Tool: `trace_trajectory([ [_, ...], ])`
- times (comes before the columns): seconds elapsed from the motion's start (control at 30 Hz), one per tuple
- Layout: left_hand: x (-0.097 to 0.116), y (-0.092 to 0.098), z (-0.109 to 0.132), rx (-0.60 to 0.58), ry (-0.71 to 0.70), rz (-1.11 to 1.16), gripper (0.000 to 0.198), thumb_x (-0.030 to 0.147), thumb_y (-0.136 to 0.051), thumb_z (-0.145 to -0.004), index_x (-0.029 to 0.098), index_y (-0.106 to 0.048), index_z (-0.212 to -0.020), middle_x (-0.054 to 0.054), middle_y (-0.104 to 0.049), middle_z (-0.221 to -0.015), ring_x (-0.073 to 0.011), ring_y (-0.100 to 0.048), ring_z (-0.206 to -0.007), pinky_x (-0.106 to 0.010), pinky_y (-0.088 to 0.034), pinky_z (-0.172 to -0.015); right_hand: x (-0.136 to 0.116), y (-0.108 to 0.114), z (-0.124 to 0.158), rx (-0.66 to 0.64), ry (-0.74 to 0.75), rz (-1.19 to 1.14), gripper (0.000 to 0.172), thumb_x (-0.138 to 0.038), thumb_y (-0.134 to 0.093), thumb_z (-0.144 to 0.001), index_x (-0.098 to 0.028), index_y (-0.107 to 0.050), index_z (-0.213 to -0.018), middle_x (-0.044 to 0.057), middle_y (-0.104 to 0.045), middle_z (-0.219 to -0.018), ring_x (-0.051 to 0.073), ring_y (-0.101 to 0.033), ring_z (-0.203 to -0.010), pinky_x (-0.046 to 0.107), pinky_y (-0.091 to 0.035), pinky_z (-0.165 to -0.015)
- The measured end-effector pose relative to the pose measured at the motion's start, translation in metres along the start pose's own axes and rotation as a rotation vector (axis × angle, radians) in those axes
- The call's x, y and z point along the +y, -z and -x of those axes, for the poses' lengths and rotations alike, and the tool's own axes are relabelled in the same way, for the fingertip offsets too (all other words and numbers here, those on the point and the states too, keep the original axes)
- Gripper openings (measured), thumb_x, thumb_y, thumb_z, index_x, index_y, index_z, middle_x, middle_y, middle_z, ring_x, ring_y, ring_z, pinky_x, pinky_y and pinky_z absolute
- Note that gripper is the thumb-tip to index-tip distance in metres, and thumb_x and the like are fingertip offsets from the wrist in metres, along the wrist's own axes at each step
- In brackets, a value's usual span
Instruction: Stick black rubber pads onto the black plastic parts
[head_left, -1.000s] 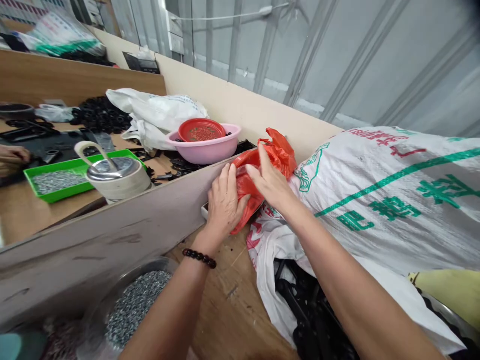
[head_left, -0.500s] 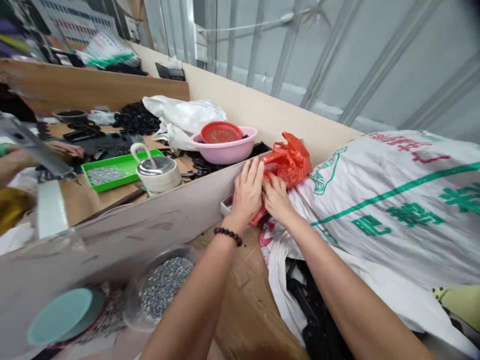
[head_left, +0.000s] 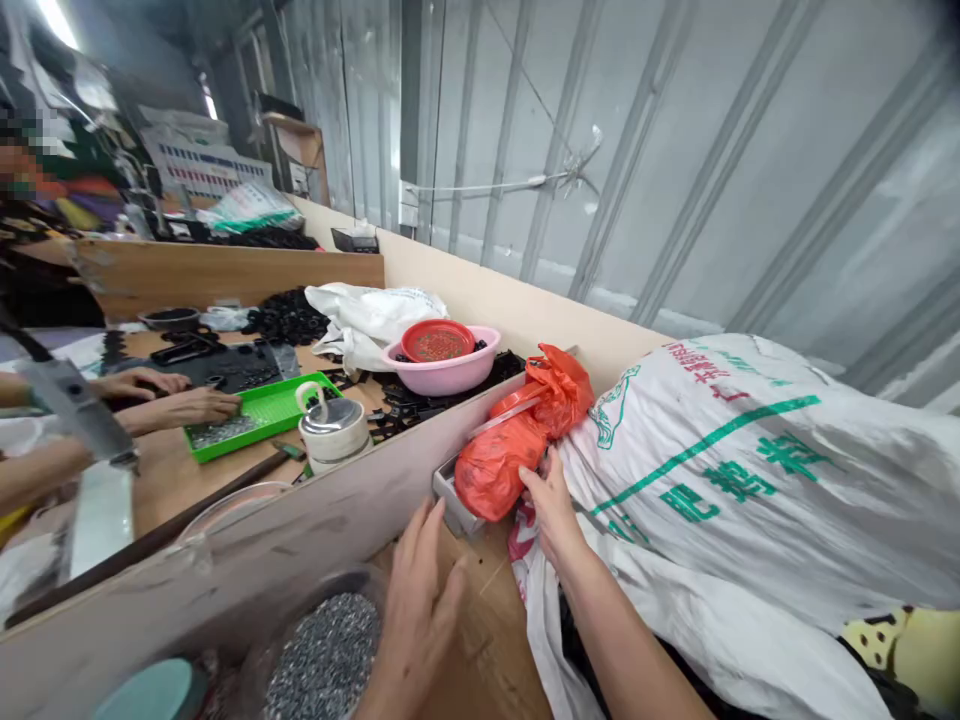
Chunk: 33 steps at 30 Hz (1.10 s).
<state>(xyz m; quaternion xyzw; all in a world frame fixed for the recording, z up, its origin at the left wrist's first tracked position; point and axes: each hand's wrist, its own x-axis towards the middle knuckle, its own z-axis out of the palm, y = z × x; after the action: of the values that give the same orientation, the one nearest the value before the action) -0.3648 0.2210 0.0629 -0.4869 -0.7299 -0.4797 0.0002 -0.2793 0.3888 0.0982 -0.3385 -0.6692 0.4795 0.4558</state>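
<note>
My left hand hovers open, fingers spread, above the wooden bench, beside a clear bowl of small metal parts. It holds nothing. My right hand rests against the lower edge of a red plastic bag, fingers touching it; their grip is partly hidden. The red bag lies on a small grey box by the wooden divider, against a large white woven sack.
Beyond the divider stand a pink basin with a red dish, a lidded pot, a green tray and black parts. Another person's hands work at the tray. A teal lid sits at bottom left.
My left hand has let go of the red bag and drawn back toward me, opening. My right hand slid down to the bag's lower edge. The view tilted upward.
</note>
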Motion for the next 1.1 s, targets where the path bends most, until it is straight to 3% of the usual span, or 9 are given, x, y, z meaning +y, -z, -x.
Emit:
trace_trajectory([
  [0.13, 0.01, -0.026, -0.059, -0.028, -0.082, 0.017, 0.056, 0.029, -0.048, -0.081, 0.012, -0.037, -0.133, -0.02, -0.038, -0.141, -0.034, -0.034, -0.13, -0.055, -0.031, -0.104, -0.007, -0.003, 0.0, -0.054, -0.215, -0.246, 0.036, -0.028, -0.054, -0.072, -0.025, -0.053, -0.108, 0.006, -0.065, -0.108, 0.021, -0.065, -0.09, 0.033, -0.055, -0.067],
  [0.27, 0.017, -0.038, -0.093, -0.036, -0.021, 0.011, 0.063, 0.023, -0.056, -0.072, 0.011, -0.039, -0.132, -0.019, -0.05, -0.126, -0.0348, -0.046, -0.118, -0.054, -0.037, -0.097, -0.014, -0.008, -0.008, -0.091, -0.354, -0.386, 0.028, -0.024, -0.063, -0.065, -0.023, -0.058, -0.092, 0.003, -0.069, -0.09, 0.021, -0.066, -0.079, 0.029, -0.054, -0.058],
  [0.47, 0.012, -0.029, -0.102, -0.103, 0.01, 0.049, 0.057, 0.029, -0.059, -0.069, 0.014, -0.049, -0.123, -0.012, -0.054, -0.112, -0.0291, -0.051, -0.107, -0.045, -0.042, -0.093, -0.019, -0.019, -0.004, -0.087, -0.357, -0.573, 0.047, -0.019, -0.066, -0.057, -0.026, -0.055, -0.103, 0.0, -0.068, -0.097, 0.019, -0.065, -0.084, 0.031, -0.054, -0.07],
  [0.57, 0.02, -0.022, -0.103, -0.142, -0.005, 0.084, 0.051, 0.033, -0.059, -0.07, 0.016, -0.053, -0.118, -0.012, -0.052, -0.12, -0.029, -0.048, -0.115, -0.045, -0.039, -0.098, -0.019, -0.009, 0.001, -0.082, -0.34, -0.622, 0.039, -0.019, -0.061, -0.056, -0.024, -0.058, -0.094, 0.0, -0.068, -0.094, 0.02, -0.065, -0.085, 0.031, -0.053, -0.075],
  [0.67, 0.029, -0.019, -0.108, -0.209, 0.002, 0.135, 0.064, 0.031, -0.062, -0.068, 0.016, -0.044, -0.127, -0.011, -0.054, -0.126, -0.0275, -0.051, -0.115, -0.042, -0.041, -0.096, -0.018, 0.002, 0.001, -0.098, -0.362, -0.621, 0.029, -0.021, -0.052, -0.054, -0.021, -0.06, -0.082, 0.003, -0.07, -0.085, 0.022, -0.065, -0.08, 0.036, -0.053, -0.076],
  [0.73, 0.032, -0.017, -0.114, -0.272, 0.01, 0.166, 0.067, 0.03, -0.064, -0.064, 0.017, -0.044, -0.127, -0.007, -0.061, -0.118, -0.0245, -0.059, -0.104, -0.036, -0.047, -0.088, -0.018, 0.003, -0.001, -0.111, -0.368, -0.598, 0.028, -0.022, -0.046, -0.053, -0.019, -0.06, -0.078, 0.005, -0.07, -0.082, 0.024, -0.066, -0.079, 0.038, -0.054, -0.076],
  [0.83, 0.028, -0.01, -0.121, -0.323, 0.043, 0.159, 0.05, 0.031, -0.064, -0.063, 0.017, -0.055, -0.11, -0.002, -0.07, -0.098, -0.0211, -0.065, -0.086, -0.029, -0.051, -0.074, -0.02, -0.004, -0.007, -0.138, -0.344, -0.533, 0.033, -0.02, -0.043, -0.052, -0.018, -0.06, -0.081, 0.006, -0.07, -0.087, 0.024, -0.066, -0.084, 0.038, -0.053, -0.077],
  [0.97, 0.019, 0.005, -0.126, -0.247, 0.141, 0.016, 0.035, 0.032, -0.058, -0.066, 0.018, -0.056, -0.098, -0.003, -0.071, -0.087, -0.0228, -0.066, -0.079, -0.03, -0.05, -0.07, -0.017, -0.022, -0.015, -0.139, -0.301, -0.35, 0.044, -0.019, -0.048, -0.059, -0.019, -0.06, -0.102, 0.003, -0.07, -0.087, 0.021, -0.064, -0.082, 0.035, -0.052, -0.074],
  [1.1, 0.019, 0.001, -0.129, -0.174, 0.19, -0.172, 0.038, 0.036, -0.055, -0.071, 0.019, -0.053, -0.106, -0.009, -0.071, -0.09, -0.0295, -0.066, -0.085, -0.034, -0.047, -0.068, 0.0, -0.03, -0.014, -0.07, -0.229, -0.128, 0.052, -0.022, -0.059, -0.066, -0.022, -0.055, -0.117, 0.004, -0.066, -0.102, 0.022, -0.059, -0.097, 0.036, -0.046, -0.087],
])
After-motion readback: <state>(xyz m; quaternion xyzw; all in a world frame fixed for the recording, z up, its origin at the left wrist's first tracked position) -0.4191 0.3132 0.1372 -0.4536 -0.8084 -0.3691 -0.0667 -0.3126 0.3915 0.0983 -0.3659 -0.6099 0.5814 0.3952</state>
